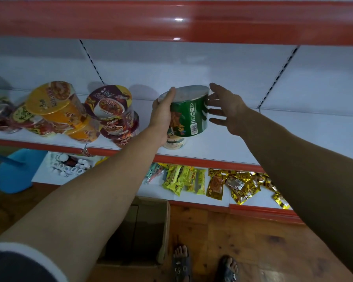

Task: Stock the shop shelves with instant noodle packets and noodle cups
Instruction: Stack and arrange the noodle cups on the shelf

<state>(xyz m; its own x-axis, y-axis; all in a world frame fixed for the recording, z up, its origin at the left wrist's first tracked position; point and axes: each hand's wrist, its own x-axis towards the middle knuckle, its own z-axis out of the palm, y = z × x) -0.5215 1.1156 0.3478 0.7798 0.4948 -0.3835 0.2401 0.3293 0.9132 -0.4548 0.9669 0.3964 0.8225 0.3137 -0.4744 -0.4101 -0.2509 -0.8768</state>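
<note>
Two hands at the middle shelf (pixel 222 145): our left hand (pixel 161 117) grips the green noodle cup (pixel 189 117), tilted above another cup (pixel 174 142); right hand (pixel 225 107) spread open beside. Next, we judge, seat it squarely

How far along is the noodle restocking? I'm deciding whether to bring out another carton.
Done: stacks of yellow noodle cups and purple noodle cups stand on the middle shelf. In hand: the left hand grips a green noodle cup above another cup there; the right hand is open beside it. Left: the shelf's right half is bare, no noodle packets show, and the cardboard box looks empty.
</note>
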